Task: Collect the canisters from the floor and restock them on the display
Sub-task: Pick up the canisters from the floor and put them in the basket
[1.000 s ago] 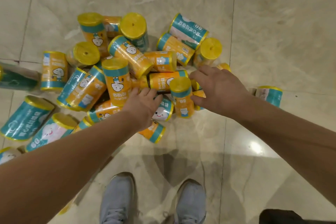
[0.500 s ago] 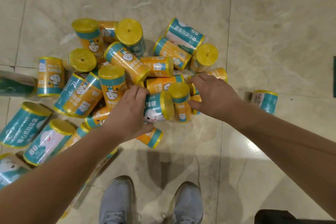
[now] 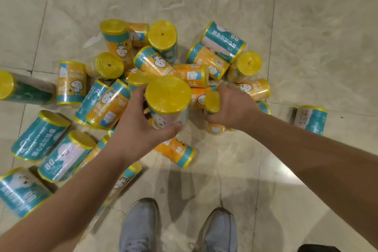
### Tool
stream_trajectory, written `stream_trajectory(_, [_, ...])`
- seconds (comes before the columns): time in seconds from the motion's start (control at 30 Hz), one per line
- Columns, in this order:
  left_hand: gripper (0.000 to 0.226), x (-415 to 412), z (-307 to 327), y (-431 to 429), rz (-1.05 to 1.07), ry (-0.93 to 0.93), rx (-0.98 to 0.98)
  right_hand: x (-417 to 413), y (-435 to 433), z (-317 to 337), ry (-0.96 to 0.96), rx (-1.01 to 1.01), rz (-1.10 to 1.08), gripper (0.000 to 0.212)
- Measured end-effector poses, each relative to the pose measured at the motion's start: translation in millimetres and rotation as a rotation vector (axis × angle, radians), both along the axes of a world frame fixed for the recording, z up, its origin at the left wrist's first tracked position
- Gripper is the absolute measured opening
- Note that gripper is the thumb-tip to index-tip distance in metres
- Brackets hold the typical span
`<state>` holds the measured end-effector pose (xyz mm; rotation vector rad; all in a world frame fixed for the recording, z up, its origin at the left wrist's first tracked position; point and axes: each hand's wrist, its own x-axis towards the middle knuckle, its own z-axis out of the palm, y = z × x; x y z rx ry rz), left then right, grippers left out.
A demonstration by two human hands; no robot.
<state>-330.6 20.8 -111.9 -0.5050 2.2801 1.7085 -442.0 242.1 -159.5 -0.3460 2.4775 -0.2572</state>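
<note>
**While most of the heap lies on the floor, two canisters are gripped**

Since the canisters must be carried to a display that is not in view, one is taken in each hand. The large canister point(image 3: 167, 96) is held upright at the centre of the view, its yellow lid turned toward the camera. It is wrapped by the left hand point(image 3: 141, 129) from 7 o'clock, with the fingers curled round its wall at 9 o'clock and the thumb laid across the near side. Such an upright hold is judged to suit setting it straight onto a shelf.

Just beside it at 3 o'clock, the small canister point(image 3: 212, 101) is clasped by the right hand point(image 3: 235, 106). The fingers are curled over its body, so that little more than the yellow end is shown. Whether it is raised clear of the heap cannot be told, as it is covered by the hand.

The heap point(image 3: 155, 61) is spread from 8 o'clock round to 2 o'clock of the held pair. Its teal and orange canisters are mostly laid on their sides and leaned on one another, with a few stood on end. One stray canister point(image 3: 311, 118) is set well apart at 3 o'clock.

All is borne by a floor point(image 3: 306, 26) of pale, glossy stone tiles. Grey shoes point(image 3: 139, 227) are planted at 6 o'clock, near the heap's edge.
</note>
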Motion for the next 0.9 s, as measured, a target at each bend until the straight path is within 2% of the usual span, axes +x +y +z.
stream_trajectory(0.2, [0.089,-10,74,-6,0.022,0.031,-0.002,-3,21,94,0.127,-0.182,-0.102,0.083])
stream_trajectory(0.4, [0.082,-31,203,-17,0.010,0.154,-0.005,-8,38,242,0.258,-0.342,-0.197,0.079])
stream_trajectory(0.63, [0.081,-55,392,-17,-0.039,0.295,0.005,-9,52,451,0.377,-0.459,-0.222,0.084])
stream_trajectory(0.9, [0.083,-45,656,-9,-0.116,0.424,0.001,26,62,720,0.495,-0.556,-0.234,0.087])
